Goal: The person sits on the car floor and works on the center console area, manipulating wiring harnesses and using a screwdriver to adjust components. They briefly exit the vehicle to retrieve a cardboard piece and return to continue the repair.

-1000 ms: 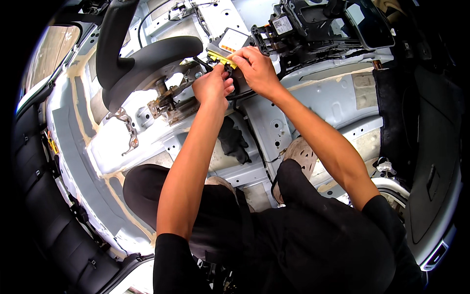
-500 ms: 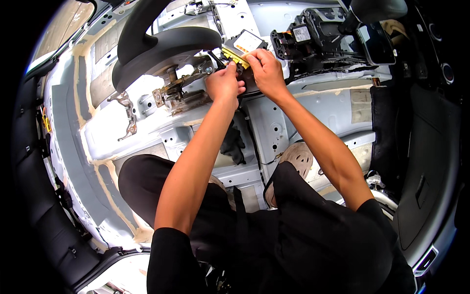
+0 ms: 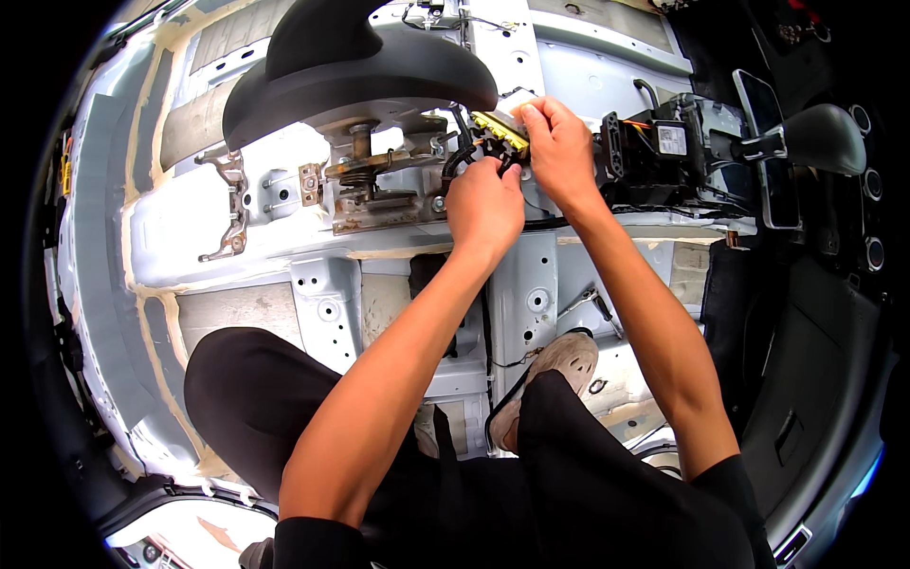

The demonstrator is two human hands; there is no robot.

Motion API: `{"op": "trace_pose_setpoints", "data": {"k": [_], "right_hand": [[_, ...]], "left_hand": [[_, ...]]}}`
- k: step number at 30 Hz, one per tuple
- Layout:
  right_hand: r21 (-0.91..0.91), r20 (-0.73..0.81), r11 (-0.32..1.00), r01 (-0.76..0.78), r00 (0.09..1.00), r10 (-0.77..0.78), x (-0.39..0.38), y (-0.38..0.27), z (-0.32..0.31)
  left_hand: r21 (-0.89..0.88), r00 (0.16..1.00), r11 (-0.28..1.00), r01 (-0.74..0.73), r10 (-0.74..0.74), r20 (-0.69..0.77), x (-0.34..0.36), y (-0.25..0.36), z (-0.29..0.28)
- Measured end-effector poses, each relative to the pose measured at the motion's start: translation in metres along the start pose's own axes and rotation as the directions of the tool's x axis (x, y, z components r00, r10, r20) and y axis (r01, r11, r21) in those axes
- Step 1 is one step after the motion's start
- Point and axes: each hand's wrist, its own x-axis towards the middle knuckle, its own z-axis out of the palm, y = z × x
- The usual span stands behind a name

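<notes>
A control module with a yellow connector strip is held up near the middle of the car's bare floor. My right hand is closed on its right end, thumb and fingers pinching the edge, and covers most of its casing. Black wiring plugs sit against the near side of the yellow strip, with dark wires trailing left. My left hand is closed just below them, its fingertips curled at a plug; the exact grip is partly hidden.
Above my left hand looms a black steering wheel, over a rusty bracket. To the right are a black console unit, a gear lever knob and a phone-like slab. A ratchet wrench lies on the floor by my shoe.
The view has shifted, so the scene sits differently. My left hand has dropped from the yellow strip to the plugs below it. The module is tilted more, and its white label no longer shows.
</notes>
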Motion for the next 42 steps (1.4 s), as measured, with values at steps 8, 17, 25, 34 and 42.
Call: {"op": "trace_pose_setpoints", "data": {"k": [8,17,25,34,42], "right_hand": [[-0.186,0.019,0.975,0.125,0.992,-0.124,0.016,0.017,0.006],[-0.222,0.152,0.975,0.025,0.988,0.010,0.026,0.009,-0.001],[0.159,0.129,0.987,-0.029,0.992,0.009,0.014,0.016,-0.003],[-0.143,0.062,0.950,0.279,0.960,-0.273,-0.030,0.019,-0.010],[-0.482,0.061,0.763,0.430,0.886,-0.460,-0.022,0.021,-0.004]], "left_hand": [[0.139,0.993,0.983,-0.116,0.115,0.011,-0.001,0.012,-0.006],[0.215,0.965,0.941,-0.260,0.243,0.103,0.012,0.007,-0.020],[-0.198,0.919,0.978,-0.058,0.130,0.373,0.022,-0.008,-0.037],[-0.331,0.899,0.930,0.158,0.003,0.438,0.024,-0.008,-0.034],[-0.369,0.904,0.905,0.212,-0.038,0.426,0.025,-0.004,-0.033]]}}
